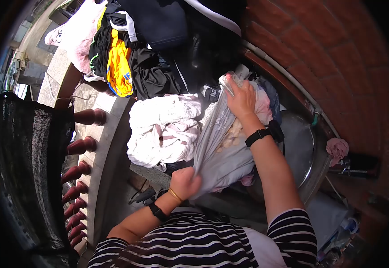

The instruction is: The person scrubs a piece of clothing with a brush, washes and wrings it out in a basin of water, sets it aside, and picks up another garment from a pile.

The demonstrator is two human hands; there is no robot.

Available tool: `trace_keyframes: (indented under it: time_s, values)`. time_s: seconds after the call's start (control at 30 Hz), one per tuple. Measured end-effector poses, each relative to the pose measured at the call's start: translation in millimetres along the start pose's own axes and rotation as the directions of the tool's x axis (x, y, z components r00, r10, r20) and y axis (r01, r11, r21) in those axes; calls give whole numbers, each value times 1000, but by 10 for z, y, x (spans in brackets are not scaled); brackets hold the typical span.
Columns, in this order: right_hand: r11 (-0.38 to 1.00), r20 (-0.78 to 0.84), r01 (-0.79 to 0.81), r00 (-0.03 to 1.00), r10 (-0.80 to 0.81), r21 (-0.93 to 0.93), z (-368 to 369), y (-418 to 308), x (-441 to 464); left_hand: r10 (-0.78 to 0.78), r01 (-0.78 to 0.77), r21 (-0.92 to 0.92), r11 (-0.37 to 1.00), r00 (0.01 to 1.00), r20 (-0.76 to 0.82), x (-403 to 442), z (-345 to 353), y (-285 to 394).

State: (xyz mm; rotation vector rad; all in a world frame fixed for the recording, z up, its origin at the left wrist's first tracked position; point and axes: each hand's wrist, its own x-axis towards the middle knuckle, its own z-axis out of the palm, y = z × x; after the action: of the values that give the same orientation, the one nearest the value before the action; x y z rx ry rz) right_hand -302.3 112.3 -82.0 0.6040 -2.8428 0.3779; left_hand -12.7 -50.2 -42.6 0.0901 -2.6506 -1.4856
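Between my two hands a thin grey cloth point(223, 152) is stretched out. My left hand point(185, 183) is closed on its lower left edge. Higher up and to the right, my right hand point(241, 96) grips the bunched upper part of the same cloth. Some beige and pink fabric shows beneath and behind the grey cloth. Left of it lies a heap of white laundry point(163, 129), close to my left hand. A metal basin point(299, 149) stands to the right of my right forearm, partly hidden by the arm.
Black clothes point(152, 73), a yellow garment point(119, 67) and a pink plush toy point(80, 38) lie at the upper left. A balustrade with red balusters point(89, 117) runs along the left, beside dark netting point(33, 178). A brick wall point(328, 58) and a pipe point(288, 73) are right.
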Motion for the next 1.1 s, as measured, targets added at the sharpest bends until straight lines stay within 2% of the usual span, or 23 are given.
trace_keyframes:
  time_s: [0.07, 0.13, 0.2, 0.23, 0.3, 0.33, 0.4, 0.43, 0.5, 0.53, 0.57, 0.6, 0.63, 0.67, 0.73, 0.8, 0.83, 0.87, 0.9, 0.97, 1.03, 1.1]
  values:
    - [977, 133, -29, 991, 1, 209, -305, -193, -288, 49, -49, -12, 999, 999, 4, -23, 23, -25]
    - [878, 204, 140, 945, -256, 457, -555, -539, -949, 18, -18, -12, 1000, 1000, -4, -28, 20, -11]
    - [831, 291, 262, 850, -439, 490, -682, -767, -1519, 47, -47, 9, 999, 998, 32, -9, 0, 32]
    - [832, 292, 256, 852, -435, 492, -583, -670, -1421, 46, -47, 11, 999, 998, 38, -12, 2, 24]
    - [943, 252, 278, 914, -318, 182, -235, -282, -827, 99, -99, 14, 995, 995, -7, -20, 31, 1]
    - [993, 163, 100, 981, -107, 56, -115, -156, -410, 97, -97, 18, 995, 995, 0, -26, 37, -9]
    - [997, -16, -83, 996, 83, 12, 72, 2, 95, 40, -40, -11, 999, 999, -10, 14, 36, -16]
    - [996, -29, -88, 996, 88, 14, 33, -48, 91, 11, -11, -28, 1000, 1000, -11, 44, 33, -4]
    - [976, 93, -198, 977, 190, 88, -136, -218, -139, 50, -50, -29, 998, 999, -9, 0, 40, -13]
    - [973, 33, -83, 996, 78, 213, -213, -284, -433, 85, -85, -26, 996, 996, -11, 10, 39, -24]
    - [904, 163, -131, 984, 70, 407, -418, -476, -785, 91, -92, -34, 995, 996, -7, 25, 28, -23]
    - [869, 171, -27, 983, -67, 494, -528, -621, -1176, 76, -76, -14, 997, 997, 18, 18, 16, -11]
    - [861, 245, 69, 944, -219, 503, -668, -757, -1553, 61, -62, 8, 998, 997, 43, 15, 11, 4]
    - [863, 242, 66, 947, -212, 500, -657, -688, -1606, 68, -69, 7, 998, 996, 48, 27, 7, 16]
    - [883, 273, 285, 876, -398, 373, -630, -472, -1654, 99, -106, 64, 992, 990, 103, 34, 1, 33]
    - [981, 160, 184, 968, -191, 62, -398, -72, -1022, 108, -115, 61, 991, 988, 113, 16, 1, 10]
    - [1000, 86, -6, 996, 8, -17, -217, 162, -648, 92, -95, 30, 995, 991, 99, 22, 11, 3]
    - [977, -11, -196, 981, 196, -79, -112, 332, -402, 80, -80, -1, 997, 994, 78, 53, 34, 8]
    - [977, -28, -196, 981, 194, -85, -156, 321, -352, 76, -76, 2, 997, 995, 58, 67, 39, 16]
    - [962, 47, -270, 961, 271, -28, -214, 162, -412, 87, -87, -1, 996, 994, 62, 19, 15, 9]
    - [969, 75, -115, 992, 101, 220, -482, -160, -896, 100, -100, -10, 995, 993, 64, 54, 23, -7]
    - [897, 359, -71, 928, -101, 435, -841, -621, -1518, 78, -78, -8, 997, 994, 71, 34, 27, 2]
